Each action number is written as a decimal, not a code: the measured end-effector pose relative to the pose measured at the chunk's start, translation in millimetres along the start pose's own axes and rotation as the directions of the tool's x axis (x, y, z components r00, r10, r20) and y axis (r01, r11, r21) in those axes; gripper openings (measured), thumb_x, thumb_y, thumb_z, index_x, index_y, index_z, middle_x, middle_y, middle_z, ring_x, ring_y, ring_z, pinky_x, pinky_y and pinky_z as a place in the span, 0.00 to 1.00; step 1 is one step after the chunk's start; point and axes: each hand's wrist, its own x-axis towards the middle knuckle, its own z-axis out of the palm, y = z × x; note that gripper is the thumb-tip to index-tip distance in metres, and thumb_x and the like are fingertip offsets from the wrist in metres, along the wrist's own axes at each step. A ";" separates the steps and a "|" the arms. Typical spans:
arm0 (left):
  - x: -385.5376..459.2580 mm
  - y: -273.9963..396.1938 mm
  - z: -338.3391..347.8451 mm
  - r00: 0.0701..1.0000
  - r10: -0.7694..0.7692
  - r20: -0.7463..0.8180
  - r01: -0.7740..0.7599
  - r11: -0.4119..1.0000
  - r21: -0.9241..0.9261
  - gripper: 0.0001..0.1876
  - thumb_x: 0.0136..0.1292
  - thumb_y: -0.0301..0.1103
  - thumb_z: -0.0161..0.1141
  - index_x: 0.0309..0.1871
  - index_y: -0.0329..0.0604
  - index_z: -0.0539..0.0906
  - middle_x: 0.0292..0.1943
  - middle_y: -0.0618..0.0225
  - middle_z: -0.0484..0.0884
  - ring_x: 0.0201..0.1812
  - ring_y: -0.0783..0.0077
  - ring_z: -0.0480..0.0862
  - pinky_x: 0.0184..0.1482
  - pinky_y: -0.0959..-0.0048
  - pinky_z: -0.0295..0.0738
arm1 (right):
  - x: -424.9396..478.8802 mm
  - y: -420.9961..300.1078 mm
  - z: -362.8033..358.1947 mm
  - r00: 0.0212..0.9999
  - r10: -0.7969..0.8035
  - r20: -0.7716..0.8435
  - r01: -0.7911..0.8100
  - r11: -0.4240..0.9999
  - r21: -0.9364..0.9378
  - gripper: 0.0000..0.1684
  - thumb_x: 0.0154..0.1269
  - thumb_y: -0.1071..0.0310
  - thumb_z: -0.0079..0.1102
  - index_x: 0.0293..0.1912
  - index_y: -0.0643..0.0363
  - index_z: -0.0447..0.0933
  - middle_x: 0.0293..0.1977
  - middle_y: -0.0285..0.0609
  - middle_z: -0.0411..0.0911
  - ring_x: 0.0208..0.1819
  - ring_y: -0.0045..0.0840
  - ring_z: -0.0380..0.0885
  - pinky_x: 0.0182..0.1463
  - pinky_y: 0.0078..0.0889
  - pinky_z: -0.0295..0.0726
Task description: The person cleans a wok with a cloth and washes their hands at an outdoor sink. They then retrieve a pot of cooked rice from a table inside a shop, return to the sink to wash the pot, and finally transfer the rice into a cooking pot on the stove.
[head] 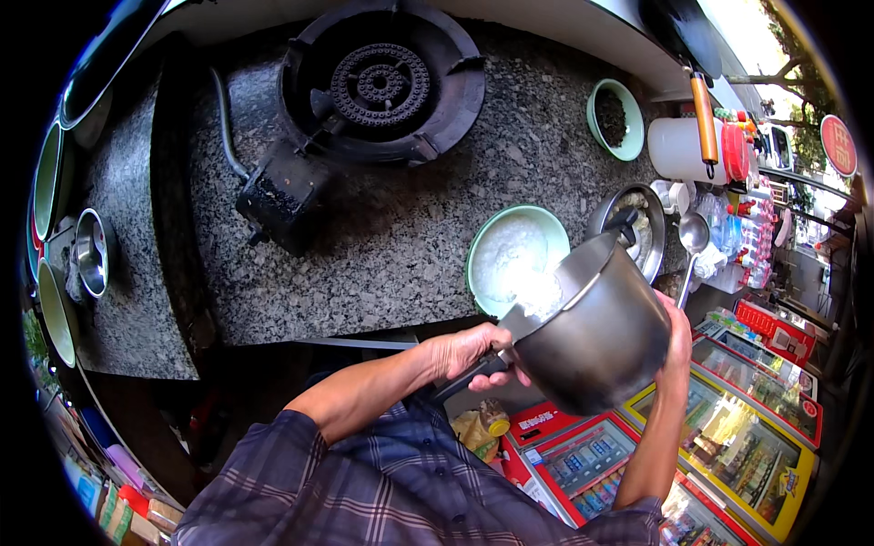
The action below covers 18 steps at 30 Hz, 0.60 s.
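A dark metal pot (601, 334) is tilted over a pale green bowl (478, 263) near the counter's front edge. Whitish, foamy liquid (509, 256) lies in the bowl, and a bright white patch shows between it and the pot's lip. My left hand (478, 355) grips the pot's black handle (464, 377). Pressed against the far side of the pot, my right hand (676, 341) supports it, with its fingers partly hidden. Behind the pot is a steel bowl (659, 256) with pale pieces in it, and a steel ladle (694, 235) lies beside that.
A black gas burner (471, 89) stands on the granite counter (382, 252), with a dark metal box (283, 194) before it. A green bowl with dark bits (642, 133) and a plastic jug (676, 150) are at the right. More bowls (58, 314) stand left; glass-topped freezers (744, 437) stand below right.
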 end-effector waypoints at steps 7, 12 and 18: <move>-6.8 3.5 2.1 0.999 -0.036 -0.015 0.034 0.996 -0.077 0.27 0.55 0.40 0.45 0.47 0.21 0.79 0.17 0.56 0.75 0.09 0.70 0.68 0.11 0.74 0.67 | -5.1 -7.0 11.9 0.999 -0.009 -0.040 0.005 0.995 -0.096 0.25 0.71 0.62 0.39 0.55 0.71 0.73 0.49 0.47 0.79 0.50 0.25 0.77 0.59 0.27 0.73; -14.4 -1.8 3.2 1.000 -0.005 -0.028 0.006 0.999 0.038 0.27 0.60 0.41 0.43 0.51 0.26 0.79 0.18 0.55 0.74 0.10 0.70 0.71 0.11 0.73 0.68 | -21.0 -23.9 18.3 0.993 -0.113 -0.030 0.110 0.989 -0.102 0.23 0.71 0.63 0.39 0.52 0.69 0.76 0.44 0.47 0.81 0.44 0.26 0.79 0.53 0.30 0.76; -21.5 2.5 16.6 0.998 -0.039 -0.043 0.040 0.999 0.007 0.26 0.62 0.41 0.44 0.47 0.22 0.81 0.17 0.56 0.74 0.09 0.70 0.70 0.10 0.75 0.66 | -22.2 -5.9 19.3 0.992 -0.072 -0.103 0.064 0.994 -0.083 0.25 0.72 0.61 0.38 0.55 0.69 0.74 0.49 0.47 0.78 0.51 0.27 0.76 0.58 0.29 0.73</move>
